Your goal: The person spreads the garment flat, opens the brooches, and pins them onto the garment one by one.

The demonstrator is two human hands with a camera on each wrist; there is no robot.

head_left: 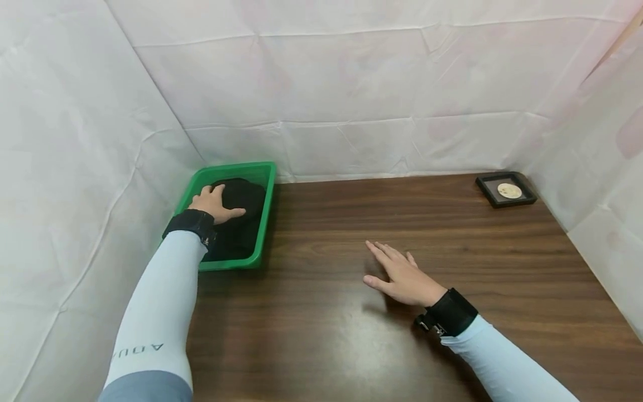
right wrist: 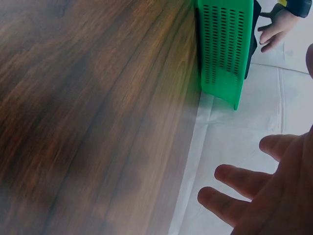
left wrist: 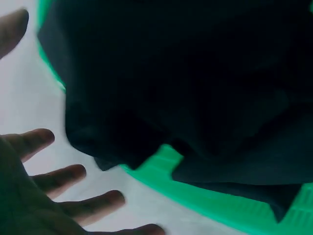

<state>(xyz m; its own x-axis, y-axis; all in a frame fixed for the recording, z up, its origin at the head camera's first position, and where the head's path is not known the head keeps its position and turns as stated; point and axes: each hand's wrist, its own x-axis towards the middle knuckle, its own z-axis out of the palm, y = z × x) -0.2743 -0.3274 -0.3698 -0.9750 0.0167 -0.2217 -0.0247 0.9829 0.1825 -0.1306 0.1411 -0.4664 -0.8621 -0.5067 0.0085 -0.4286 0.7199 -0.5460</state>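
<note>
Over the green plastic basket (head_left: 268, 215) at the left, my left hand (head_left: 213, 205) hovers with fingers spread. Black cloth (head_left: 246, 201) lies bunched inside the basket; in the left wrist view the dark cloth (left wrist: 171, 88) fills most of the picture, and the fingers of that hand (left wrist: 63, 191) are apart from it. My right hand (head_left: 402, 279) is held above the brown wooden table, fingers extended and holding nothing. From the right wrist view, the basket's perforated side (right wrist: 226, 44) shows beyond the right hand's fingers (right wrist: 239, 181).
A small black square frame or tray with a round pale piece (head_left: 509, 191) sits at the table's far right corner. White sheeting (head_left: 351, 84) walls in the back and both sides. The wooden tabletop (head_left: 321, 312) stretches between the basket and the right side.
</note>
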